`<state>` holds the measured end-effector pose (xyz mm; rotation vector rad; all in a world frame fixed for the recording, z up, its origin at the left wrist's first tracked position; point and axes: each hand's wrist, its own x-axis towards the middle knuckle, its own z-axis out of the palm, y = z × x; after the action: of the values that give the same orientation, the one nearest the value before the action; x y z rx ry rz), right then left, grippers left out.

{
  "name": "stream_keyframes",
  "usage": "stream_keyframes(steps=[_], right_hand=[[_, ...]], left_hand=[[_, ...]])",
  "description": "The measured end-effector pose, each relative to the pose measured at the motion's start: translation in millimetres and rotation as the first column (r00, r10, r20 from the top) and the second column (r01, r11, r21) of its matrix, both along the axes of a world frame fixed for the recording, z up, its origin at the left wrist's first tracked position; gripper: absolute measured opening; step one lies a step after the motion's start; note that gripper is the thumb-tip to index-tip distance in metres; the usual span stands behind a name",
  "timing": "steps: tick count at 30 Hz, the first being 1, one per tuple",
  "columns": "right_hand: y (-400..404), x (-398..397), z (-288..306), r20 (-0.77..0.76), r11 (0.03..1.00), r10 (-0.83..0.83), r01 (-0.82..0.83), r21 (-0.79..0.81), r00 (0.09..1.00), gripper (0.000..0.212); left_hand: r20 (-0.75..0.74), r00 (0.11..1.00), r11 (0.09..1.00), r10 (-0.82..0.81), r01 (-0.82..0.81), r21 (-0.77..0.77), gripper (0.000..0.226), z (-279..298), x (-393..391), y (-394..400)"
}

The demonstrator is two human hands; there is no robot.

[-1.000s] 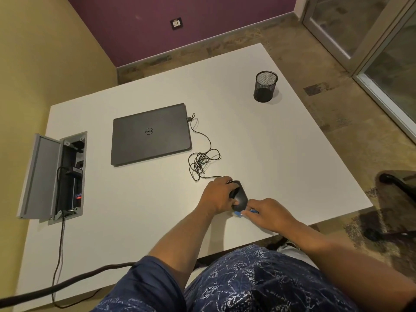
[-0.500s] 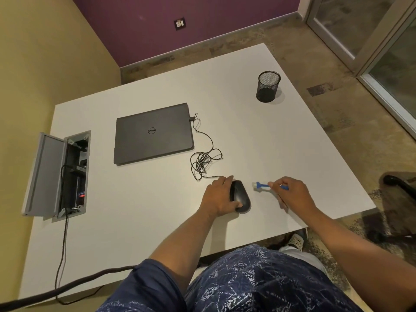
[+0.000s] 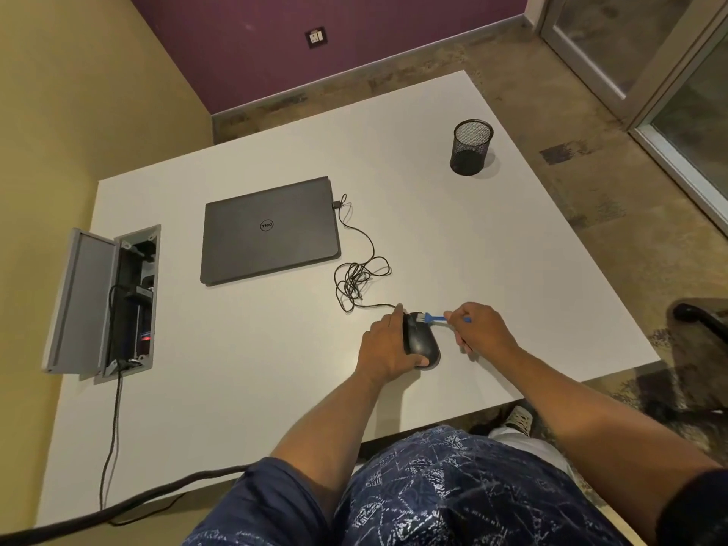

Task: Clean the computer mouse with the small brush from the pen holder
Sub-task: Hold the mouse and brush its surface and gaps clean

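Observation:
A black wired computer mouse (image 3: 423, 340) lies on the white table (image 3: 433, 238) near its front edge. My left hand (image 3: 384, 348) grips the mouse from its left side, fingers over the far end and thumb at the near end. My right hand (image 3: 482, 331) holds a small blue brush (image 3: 433, 318) by its handle; the pale bristles touch the far end of the mouse. The black mesh pen holder (image 3: 470, 147) stands upright at the far right of the table and looks empty.
A closed dark laptop (image 3: 270, 230) lies at the table's middle left, and the mouse cable (image 3: 358, 277) coils from it to the mouse. An open grey cable box (image 3: 102, 297) sits at the left edge. A chair base (image 3: 701, 321) stands right of the table.
My right hand swung the brush from the near end of the mouse out to the right, then brought the bristles onto the mouse's far end. My left hand kept its grip on the mouse.

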<state>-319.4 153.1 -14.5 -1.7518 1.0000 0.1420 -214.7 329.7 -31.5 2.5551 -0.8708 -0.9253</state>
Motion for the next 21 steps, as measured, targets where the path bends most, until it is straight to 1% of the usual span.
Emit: stream_keyframes(steps=[2, 3, 5, 7, 8, 10, 11, 14, 15, 18, 21], right_hand=[[-2, -1, -1, -0.04, 0.998, -0.05, 0.048, -0.051, 0.998, 0.033], [-4, -1, -1, -0.034, 0.996, -0.073, 0.071, -0.059, 0.997, 0.033], [-7, -4, -2, 0.004, 0.998, -0.046, 0.046, -0.047, 0.999, 0.034], [-7, -9, -4, -0.006, 0.996, 0.016, -0.016, -0.083, 1.0, 0.034], [-7, -11, -5, -0.015, 0.993, 0.005, -0.007, -0.114, 1.0, 0.033], [-8, -12, -7, 0.02, 0.99, -0.04, 0.043, -0.136, 0.999, 0.031], [-7, -11, -7, 0.045, 0.991, -0.026, 0.031, -0.127, 0.999, 0.03], [0, -5, -4, 0.059, 0.984, 0.126, -0.117, -0.132, 0.99, 0.027], [1, -4, -4, 0.064, 0.98, 0.141, -0.13, -0.15, 0.988, 0.027], [-1, 1, -5, 0.088, 0.98, 0.114, -0.098, -0.172, 0.99, 0.027], [-9, 0, -3, 0.016, 0.978, 0.16, -0.156, -0.141, 0.987, 0.028]], left_hand=[[-0.011, 1.0, 1.0, 0.023, -0.023, -0.015, 0.123, 0, 1, 2], [-0.018, 0.999, 0.999, 0.036, -0.037, -0.023, 0.123, 1, 1, 3], [-0.026, 0.998, 0.998, 0.052, -0.053, -0.035, 0.123, 2, 2, 4], [-0.025, 0.998, 0.997, 0.057, -0.058, -0.043, 0.121, 4, 4, 5], [-0.023, 0.998, 0.997, 0.061, -0.062, -0.045, 0.12, 4, 4, 6], [-0.003, 0.998, 0.997, 0.066, -0.066, -0.049, 0.113, 5, 4, 8], [0.008, 0.998, 0.997, 0.064, -0.064, -0.05, 0.11, 5, 4, 9], [0.028, 0.998, 0.997, 0.056, -0.055, -0.046, 0.107, 6, 5, 11], [0.036, 0.998, 0.998, 0.051, -0.05, -0.041, 0.107, 6, 5, 11], [0.05, 0.998, 0.999, 0.036, -0.035, -0.021, 0.114, 7, 6, 14], [0.058, 0.998, 0.999, 0.032, -0.032, -0.004, 0.111, 8, 6, 17]])
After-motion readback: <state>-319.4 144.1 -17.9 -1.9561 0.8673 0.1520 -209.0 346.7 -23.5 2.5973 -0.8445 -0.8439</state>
